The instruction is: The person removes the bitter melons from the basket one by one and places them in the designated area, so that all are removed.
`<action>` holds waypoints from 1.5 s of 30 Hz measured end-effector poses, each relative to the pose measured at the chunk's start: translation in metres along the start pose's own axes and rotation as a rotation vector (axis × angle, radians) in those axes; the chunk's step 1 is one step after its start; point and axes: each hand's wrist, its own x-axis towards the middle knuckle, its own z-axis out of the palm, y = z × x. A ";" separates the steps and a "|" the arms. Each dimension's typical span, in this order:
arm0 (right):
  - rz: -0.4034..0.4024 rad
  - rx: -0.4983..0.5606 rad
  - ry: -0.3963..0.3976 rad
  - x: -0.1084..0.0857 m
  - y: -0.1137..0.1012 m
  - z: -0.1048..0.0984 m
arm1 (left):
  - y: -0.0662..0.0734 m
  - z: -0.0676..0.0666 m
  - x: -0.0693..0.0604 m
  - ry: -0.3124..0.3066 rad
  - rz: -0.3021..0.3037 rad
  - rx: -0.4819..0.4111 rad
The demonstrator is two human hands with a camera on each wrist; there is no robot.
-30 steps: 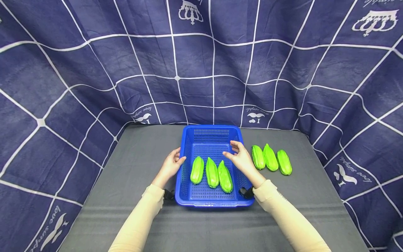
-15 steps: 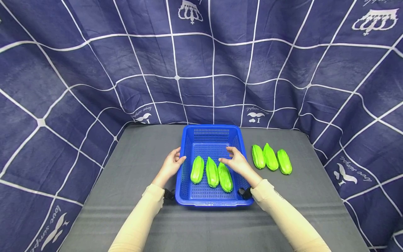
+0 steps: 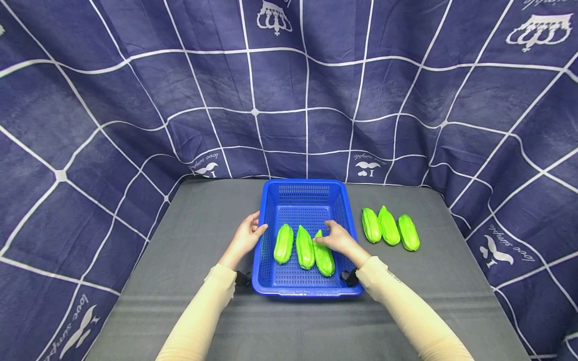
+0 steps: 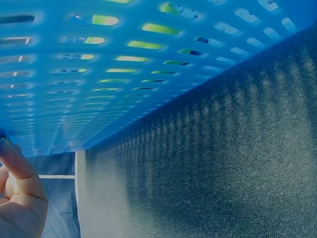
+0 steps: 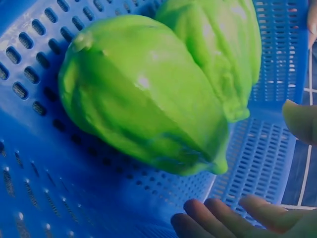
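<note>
A blue mesh basket holds three green vegetables, the left one, the middle one and the right one. My left hand grips the basket's left rim, and in the left wrist view its curled fingers lie at the basket wall. Inside the basket, my right hand hovers over the upper end of the right vegetable, thumb and fingers spread apart. The right wrist view has a gap between that vegetable and the fingers, which hold nothing.
Three more green vegetables lie on the grey table right of the basket. A dark blue curtain with white lines stands behind and at both sides.
My right hand has moved down and slightly left inside the basket, from above the vegetables to the right one's upper end. My left hand and the basket have stayed in place.
</note>
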 end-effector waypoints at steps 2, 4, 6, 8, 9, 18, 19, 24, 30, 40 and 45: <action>0.011 -0.017 -0.018 -0.001 0.000 0.001 | 0.000 0.000 0.000 -0.002 -0.001 0.001; 0.027 -0.023 -0.042 -0.001 0.000 0.002 | 0.000 0.000 0.000 -0.003 -0.004 0.000; 0.042 -0.025 -0.067 -0.001 0.001 0.003 | 0.001 0.000 0.000 -0.006 -0.009 -0.003; 0.052 -0.029 -0.081 -0.001 0.001 0.004 | 0.001 0.001 0.000 -0.003 -0.008 -0.010; 0.057 -0.029 -0.087 -0.001 0.001 0.004 | 0.001 0.001 0.000 -0.003 -0.009 -0.011; 0.093 -0.107 -0.110 0.001 0.006 0.009 | 0.000 0.002 -0.001 0.004 0.001 -0.007; 0.095 -0.111 -0.113 0.002 0.006 0.009 | 0.001 0.002 -0.001 0.005 -0.001 -0.010; 0.091 -0.120 -0.119 0.004 0.006 0.009 | 0.001 0.001 0.000 0.005 -0.003 -0.010; 0.078 -0.129 -0.100 0.003 0.007 0.009 | 0.003 0.001 0.000 -0.002 -0.003 -0.003; 0.061 -0.105 -0.046 0.004 0.005 0.009 | 0.003 0.000 -0.002 0.003 -0.003 0.005; 0.027 -0.054 0.013 0.004 0.002 0.004 | 0.003 -0.001 -0.003 0.001 -0.018 0.016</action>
